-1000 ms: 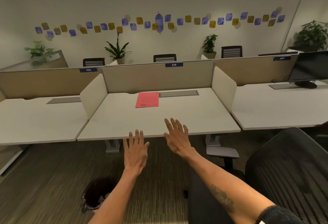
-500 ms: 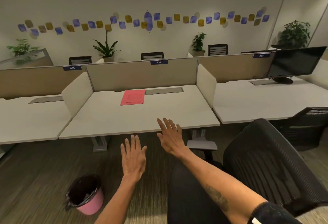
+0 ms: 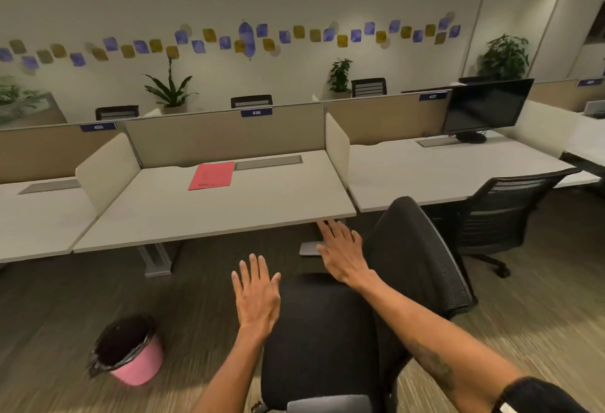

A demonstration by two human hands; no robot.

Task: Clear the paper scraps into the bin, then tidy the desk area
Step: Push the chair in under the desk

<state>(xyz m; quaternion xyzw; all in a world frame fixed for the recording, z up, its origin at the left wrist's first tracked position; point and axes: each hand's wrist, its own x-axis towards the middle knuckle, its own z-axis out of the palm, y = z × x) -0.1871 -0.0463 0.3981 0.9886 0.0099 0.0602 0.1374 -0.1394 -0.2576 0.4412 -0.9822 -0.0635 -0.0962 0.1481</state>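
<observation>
A pink bin (image 3: 137, 365) with a black liner stands on the carpet at the lower left. A red folder (image 3: 211, 176) lies flat near the back of the white desk (image 3: 183, 216) marked 436. I see no paper scraps on the desk. My left hand (image 3: 257, 294) is open, palm down, fingers spread, above the front of a black office chair's seat (image 3: 314, 330). My right hand (image 3: 342, 252) is open too, held over the gap between the desk's front edge and the chair's mesh backrest (image 3: 422, 249). Neither hand touches anything that I can see.
Low beige dividers (image 3: 226, 137) fence the desk on three sides. The desk to the right carries a dark monitor (image 3: 484, 108), with a second black chair (image 3: 504, 213) pushed under it. Another white desk lies to the left. Desk legs (image 3: 157, 257) stand on the carpet.
The view has pulled back and swung right, bringing the bin and the black chair into sight. Both hands have dropped from the desk edge to above the chair, staying open.
</observation>
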